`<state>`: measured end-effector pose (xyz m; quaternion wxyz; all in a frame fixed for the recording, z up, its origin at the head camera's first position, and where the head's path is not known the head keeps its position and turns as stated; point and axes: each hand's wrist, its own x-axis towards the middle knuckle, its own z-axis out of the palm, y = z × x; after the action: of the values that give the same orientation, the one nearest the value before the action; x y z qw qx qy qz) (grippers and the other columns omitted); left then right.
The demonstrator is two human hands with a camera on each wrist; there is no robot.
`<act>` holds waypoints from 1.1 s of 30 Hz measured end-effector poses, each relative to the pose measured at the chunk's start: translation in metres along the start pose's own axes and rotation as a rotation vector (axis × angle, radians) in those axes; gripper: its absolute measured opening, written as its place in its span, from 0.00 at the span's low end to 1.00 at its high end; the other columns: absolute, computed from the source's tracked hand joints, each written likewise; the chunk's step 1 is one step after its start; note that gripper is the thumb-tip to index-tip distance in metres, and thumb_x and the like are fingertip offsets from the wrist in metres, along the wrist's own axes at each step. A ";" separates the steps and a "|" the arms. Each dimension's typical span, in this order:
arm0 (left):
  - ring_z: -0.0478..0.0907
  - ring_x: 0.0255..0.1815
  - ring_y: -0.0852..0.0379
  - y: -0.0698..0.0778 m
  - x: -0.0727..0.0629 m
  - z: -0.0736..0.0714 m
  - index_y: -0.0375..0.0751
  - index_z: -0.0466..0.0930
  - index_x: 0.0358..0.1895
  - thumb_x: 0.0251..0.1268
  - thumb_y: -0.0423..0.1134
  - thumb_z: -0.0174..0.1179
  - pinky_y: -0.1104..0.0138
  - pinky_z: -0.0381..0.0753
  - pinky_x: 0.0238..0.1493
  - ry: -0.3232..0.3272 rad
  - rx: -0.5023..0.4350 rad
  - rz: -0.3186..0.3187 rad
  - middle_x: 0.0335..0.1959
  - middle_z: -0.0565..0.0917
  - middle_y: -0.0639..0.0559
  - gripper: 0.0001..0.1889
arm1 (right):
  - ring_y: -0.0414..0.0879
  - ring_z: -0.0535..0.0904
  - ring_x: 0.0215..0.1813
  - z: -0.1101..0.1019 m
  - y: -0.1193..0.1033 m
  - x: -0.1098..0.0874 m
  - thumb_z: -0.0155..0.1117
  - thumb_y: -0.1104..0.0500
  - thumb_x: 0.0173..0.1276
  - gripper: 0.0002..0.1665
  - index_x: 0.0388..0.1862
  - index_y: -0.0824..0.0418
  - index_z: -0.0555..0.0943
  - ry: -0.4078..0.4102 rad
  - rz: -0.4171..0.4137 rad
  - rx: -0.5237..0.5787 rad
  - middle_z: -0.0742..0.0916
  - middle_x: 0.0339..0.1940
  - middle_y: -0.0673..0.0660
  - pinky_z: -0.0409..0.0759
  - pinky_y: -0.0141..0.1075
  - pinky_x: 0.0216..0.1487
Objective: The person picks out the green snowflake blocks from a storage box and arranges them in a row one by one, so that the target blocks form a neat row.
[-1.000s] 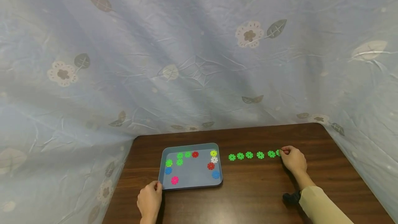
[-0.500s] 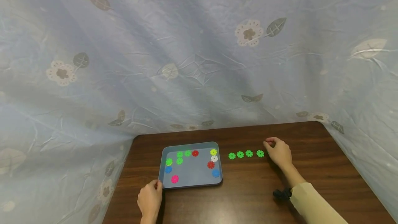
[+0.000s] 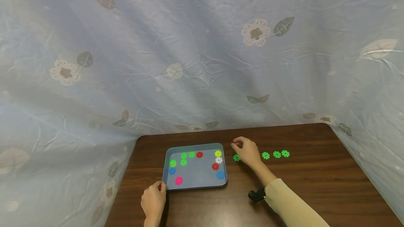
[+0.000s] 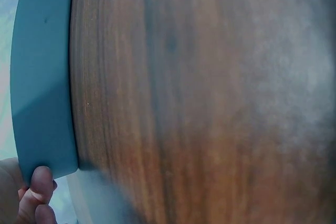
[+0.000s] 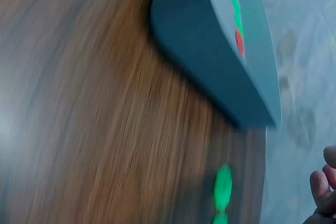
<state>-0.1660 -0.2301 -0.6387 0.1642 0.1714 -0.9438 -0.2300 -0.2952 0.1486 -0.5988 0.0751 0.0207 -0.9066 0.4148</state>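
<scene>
My left hand grips the near-left corner of a shallow grey-blue tray; in the left wrist view, fingers curl at that corner. Several flower-shaped plastic discs lie in the tray, among them a pink disc and a white disc. My right hand hovers over the left part of a row of green discs on the table, its fingers loosely bent and nothing showing between them. One green disc peeks out left of it; three more, including a middle green disc, lie to its right. The hand hides the row's remainder.
The dark wood-grain table has rounded far corners. Behind and beside it hangs a pale curtain printed with leaves and flowers. A black strap-mounted device sits at my right wrist.
My right hand has travelled left along the green row, away from its right end, where it was touching the last disc. The left hand stays at the tray corner.
</scene>
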 end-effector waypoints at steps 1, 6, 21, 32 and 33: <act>0.78 0.20 0.44 0.000 0.001 0.000 0.41 0.92 0.37 0.66 0.39 0.63 0.45 0.76 0.21 -0.001 0.000 0.000 0.27 0.87 0.44 0.08 | 0.44 0.72 0.26 0.007 -0.006 0.000 0.71 0.50 0.71 0.14 0.48 0.57 0.87 -0.006 -0.002 0.001 0.88 0.40 0.51 0.73 0.41 0.33; 0.76 0.18 0.47 0.001 0.001 -0.002 0.41 0.92 0.37 0.66 0.39 0.63 0.48 0.75 0.19 -0.015 -0.005 -0.006 0.26 0.87 0.44 0.09 | 0.43 0.76 0.29 0.039 -0.036 -0.001 0.72 0.52 0.70 0.11 0.46 0.56 0.87 -0.043 -0.046 0.023 0.87 0.37 0.48 0.76 0.42 0.35; 0.72 0.18 0.50 -0.003 0.000 -0.009 0.42 0.92 0.37 0.67 0.40 0.63 0.51 0.73 0.18 -0.034 0.012 -0.030 0.23 0.85 0.47 0.09 | 0.41 0.83 0.37 0.127 -0.090 -0.014 0.72 0.55 0.69 0.09 0.43 0.58 0.88 -0.192 -0.158 0.041 0.87 0.34 0.46 0.80 0.39 0.39; 0.78 0.19 0.46 0.001 -0.001 -0.002 0.43 0.92 0.35 0.66 0.39 0.63 0.46 0.76 0.20 -0.009 0.008 -0.022 0.25 0.87 0.46 0.08 | 0.44 0.84 0.40 0.155 -0.101 -0.017 0.74 0.51 0.68 0.13 0.45 0.58 0.88 -0.221 -0.164 -0.002 0.88 0.36 0.49 0.81 0.41 0.43; 0.78 0.19 0.46 0.000 -0.002 -0.001 0.43 0.92 0.35 0.65 0.39 0.63 0.46 0.76 0.21 -0.014 0.010 -0.026 0.25 0.87 0.46 0.08 | 0.44 0.84 0.41 0.157 -0.101 -0.018 0.75 0.51 0.67 0.14 0.45 0.58 0.88 -0.225 -0.166 -0.010 0.88 0.36 0.49 0.81 0.42 0.44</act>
<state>-0.1642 -0.2296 -0.6376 0.1536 0.1830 -0.9438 -0.2285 -0.2856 -0.0369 -0.6271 0.0073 0.1419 -0.9064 0.3979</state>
